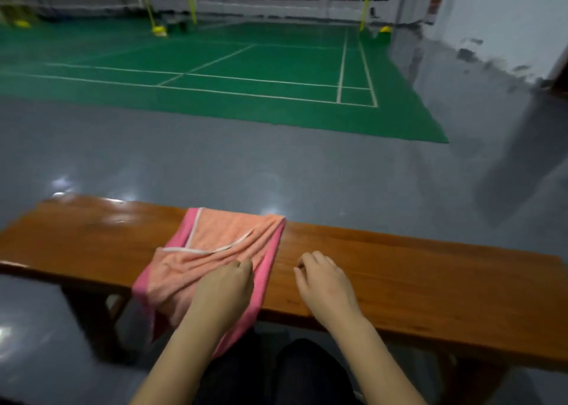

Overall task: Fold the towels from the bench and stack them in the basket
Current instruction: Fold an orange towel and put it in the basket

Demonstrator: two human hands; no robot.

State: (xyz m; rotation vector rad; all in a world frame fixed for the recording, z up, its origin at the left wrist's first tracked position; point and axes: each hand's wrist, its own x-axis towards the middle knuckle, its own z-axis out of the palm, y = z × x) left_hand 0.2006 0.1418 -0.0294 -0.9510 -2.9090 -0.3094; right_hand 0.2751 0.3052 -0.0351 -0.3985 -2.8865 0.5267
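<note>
An orange towel [215, 244] with pink borders and a white stripe lies partly folded on the wooden bench [430, 269]; its near end hangs over the front edge. My left hand [224, 291] rests on the towel's near right part with fingers curled into the cloth. My right hand [325, 278] hovers over bare wood just right of the towel, fingers loosely curled and holding nothing. No basket is in view.
Grey glossy floor [276, 171] lies beyond the bench, then a green badminton court [246, 72] with nets and yellow posts. A pale wall [507, 20] stands at the far right. My dark-clothed knees [301, 371] sit just under the bench's front edge.
</note>
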